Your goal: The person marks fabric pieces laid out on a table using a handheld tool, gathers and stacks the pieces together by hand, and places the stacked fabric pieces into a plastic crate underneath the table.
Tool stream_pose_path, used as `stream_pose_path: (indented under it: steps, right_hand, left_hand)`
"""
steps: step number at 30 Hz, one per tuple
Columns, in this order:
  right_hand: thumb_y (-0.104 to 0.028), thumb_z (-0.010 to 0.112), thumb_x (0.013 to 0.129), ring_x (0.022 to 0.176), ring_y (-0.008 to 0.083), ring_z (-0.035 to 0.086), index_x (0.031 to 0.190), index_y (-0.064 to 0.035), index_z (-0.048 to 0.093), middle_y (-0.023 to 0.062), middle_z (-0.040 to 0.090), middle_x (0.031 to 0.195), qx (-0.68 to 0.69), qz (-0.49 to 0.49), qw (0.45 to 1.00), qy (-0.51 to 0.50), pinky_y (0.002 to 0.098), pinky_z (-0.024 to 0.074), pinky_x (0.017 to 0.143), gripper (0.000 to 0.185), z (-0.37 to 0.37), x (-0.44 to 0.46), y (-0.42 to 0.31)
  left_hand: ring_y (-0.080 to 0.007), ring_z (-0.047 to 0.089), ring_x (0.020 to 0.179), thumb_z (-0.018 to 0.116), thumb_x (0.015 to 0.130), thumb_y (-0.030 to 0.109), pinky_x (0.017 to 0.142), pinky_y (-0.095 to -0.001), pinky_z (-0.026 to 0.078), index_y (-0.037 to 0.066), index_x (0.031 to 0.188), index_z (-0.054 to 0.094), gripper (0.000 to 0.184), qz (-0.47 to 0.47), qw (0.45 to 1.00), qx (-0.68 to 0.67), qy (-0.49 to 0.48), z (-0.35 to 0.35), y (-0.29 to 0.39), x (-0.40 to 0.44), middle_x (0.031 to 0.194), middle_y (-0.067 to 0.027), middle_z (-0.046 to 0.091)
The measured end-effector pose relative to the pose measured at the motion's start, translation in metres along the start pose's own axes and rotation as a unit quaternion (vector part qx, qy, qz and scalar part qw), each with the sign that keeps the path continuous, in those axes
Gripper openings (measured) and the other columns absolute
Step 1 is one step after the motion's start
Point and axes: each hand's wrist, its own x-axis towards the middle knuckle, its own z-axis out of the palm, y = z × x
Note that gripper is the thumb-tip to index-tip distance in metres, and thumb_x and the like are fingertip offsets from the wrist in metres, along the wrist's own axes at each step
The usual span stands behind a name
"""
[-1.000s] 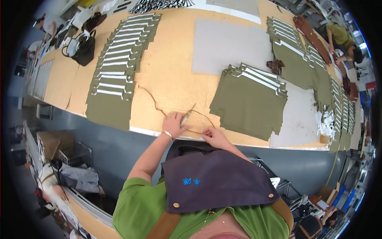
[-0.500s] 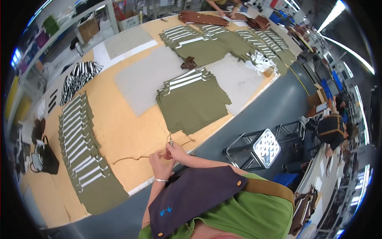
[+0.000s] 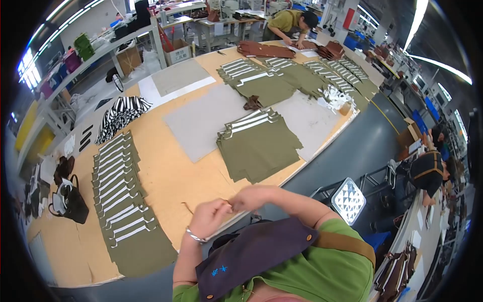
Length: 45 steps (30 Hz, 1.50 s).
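Note:
My left hand (image 3: 208, 217), with a silver bracelet at the wrist, is closed in front of my body, near the table's edge. My right hand (image 3: 251, 198) is closed too and meets it fingertip to fingertip. A short length of thin brown cord (image 3: 186, 207) shows beyond my left hand; the fingers hide the rest. Past my hands lies a stack of olive-green fabric pieces (image 3: 264, 153) with white strips along the far edge. To the left, a long overlapping row of olive pieces (image 3: 136, 251) with white strips runs along the table.
Black-and-white striped material (image 3: 119, 118) and a small dark bag (image 3: 70, 201) sit at the left. Farther off are more olive pieces (image 3: 271, 85), white scraps (image 3: 336, 98) and brown pieces (image 3: 265, 50). A person (image 3: 292, 25) works at the far end. A metal stool (image 3: 348, 200) stands right of the table.
My hands have drawn in toward my body and now meet at the table's edge. The cord that trailed across the table is mostly out of sight. The view has tilted up.

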Motion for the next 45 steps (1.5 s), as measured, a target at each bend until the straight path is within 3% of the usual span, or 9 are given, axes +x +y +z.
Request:
stream_pose_path:
  steps: [4, 9, 14, 18, 26, 31, 35, 38, 45]
  right_hand:
    - [-0.031, 0.042, 0.101, 0.083, 0.0320, 0.066, 0.119, -0.0137, 0.058, 0.0149, 0.068, 0.091, 0.391, -0.090, 0.910, 0.109, 0.0448, 0.0495, 0.070, 0.030, -0.014, -0.011, -0.037]
    - [-0.034, 0.042, 0.103, 0.076, 0.0162, 0.061, 0.119, -0.0094, 0.060, 0.0001, 0.067, 0.092, -0.128, -0.037, 0.990, -0.035, 0.0381, 0.0489, 0.066, 0.034, -0.006, 0.001, -0.026]
    - [-0.037, 0.047, 0.097, 0.090, 0.0263, 0.065, 0.114, -0.0135, 0.065, 0.0102, 0.070, 0.094, 0.402, -0.085, 0.909, 0.066, 0.0396, 0.0499, 0.076, 0.034, 0.007, -0.003, -0.031]
    - [-0.036, 0.051, 0.098, 0.071, 0.0148, 0.060, 0.107, -0.0081, 0.066, -0.0004, 0.064, 0.079, -0.105, 0.021, 0.994, 0.025, 0.0332, 0.0468, 0.067, 0.033, 0.010, 0.007, -0.008]
    - [-0.023, 0.051, 0.099, 0.073, 0.0136, 0.062, 0.110, -0.0036, 0.064, -0.0021, 0.067, 0.083, 0.034, -0.016, 0.981, 0.190, 0.0319, 0.0473, 0.062, 0.026, -0.001, 0.002, 0.006]
    - [-0.023, 0.058, 0.096, 0.084, 0.0150, 0.064, 0.114, -0.0031, 0.066, 0.0036, 0.070, 0.098, 0.453, -0.147, 0.866, -0.151, 0.0334, 0.0504, 0.073, 0.028, 0.023, -0.006, 0.043]
    - [-0.016, 0.059, 0.096, 0.086, 0.0132, 0.063, 0.118, -0.0026, 0.066, 0.0032, 0.071, 0.104, 0.028, -0.021, 0.977, 0.211, 0.0300, 0.0499, 0.078, 0.027, -0.006, 0.000, 0.001]
    - [-0.015, 0.057, 0.097, 0.083, 0.0131, 0.062, 0.112, -0.0014, 0.067, -0.0018, 0.070, 0.094, 0.167, -0.204, 0.940, -0.215, 0.0311, 0.0503, 0.073, 0.022, 0.000, -0.009, 0.004]
    - [-0.014, 0.056, 0.096, 0.075, 0.0088, 0.056, 0.110, 0.0009, 0.067, 0.0017, 0.064, 0.086, 0.129, -0.079, 0.987, -0.054, 0.0239, 0.0455, 0.067, 0.023, 0.029, 0.017, 0.016]
  left_hand:
    - [-0.0313, 0.063, 0.070, 0.054, 0.095, 0.026, 0.066, -0.0363, 0.050, 0.004, 0.087, 0.065, 0.026, -0.032, 0.997, 0.046, 0.057, -0.018, -0.032, 0.007, 0.077, -0.0160, 0.066]
    - [-0.0331, 0.064, 0.072, 0.055, 0.094, 0.025, 0.067, -0.0375, 0.050, 0.003, 0.085, 0.067, 0.027, -0.061, 0.975, 0.205, -0.067, -0.003, 0.015, 0.001, 0.078, -0.0162, 0.067]
    - [-0.0322, 0.064, 0.069, 0.050, 0.096, 0.024, 0.066, -0.0400, 0.050, 0.003, 0.081, 0.067, 0.031, -0.097, 0.979, 0.170, 0.053, -0.006, -0.047, 0.006, 0.073, -0.0158, 0.066]
    - [-0.0341, 0.064, 0.069, 0.047, 0.096, 0.026, 0.066, -0.0415, 0.049, 0.004, 0.080, 0.065, 0.033, -0.038, 0.973, 0.224, -0.035, 0.012, 0.000, 0.006, 0.073, -0.0171, 0.064]
    - [-0.0314, 0.063, 0.069, 0.049, 0.097, 0.024, 0.066, -0.0371, 0.050, 0.006, 0.084, 0.064, 0.027, 0.021, 0.981, 0.190, 0.023, 0.033, -0.043, 0.011, 0.077, -0.0130, 0.066]
    - [-0.0321, 0.065, 0.079, 0.047, 0.097, 0.025, 0.071, -0.0405, 0.050, 0.009, 0.088, 0.062, 0.024, -0.077, 0.984, 0.151, 0.053, 0.008, -0.043, 0.024, 0.080, -0.0130, 0.066]
    - [-0.0304, 0.064, 0.074, 0.047, 0.097, 0.024, 0.069, -0.0400, 0.050, 0.009, 0.089, 0.063, 0.024, 0.015, 0.987, 0.154, 0.036, 0.029, -0.034, 0.012, 0.077, -0.0116, 0.065]
    - [-0.0287, 0.064, 0.071, 0.046, 0.099, 0.026, 0.067, -0.0381, 0.049, 0.008, 0.089, 0.063, 0.027, -0.036, 0.991, 0.123, 0.031, 0.008, -0.030, 0.015, 0.074, -0.0113, 0.065]
    - [-0.0278, 0.065, 0.074, 0.049, 0.098, 0.030, 0.069, -0.0368, 0.050, 0.008, 0.095, 0.065, 0.028, -0.089, 0.965, 0.245, 0.031, 0.028, -0.048, -0.001, 0.080, -0.0120, 0.068]
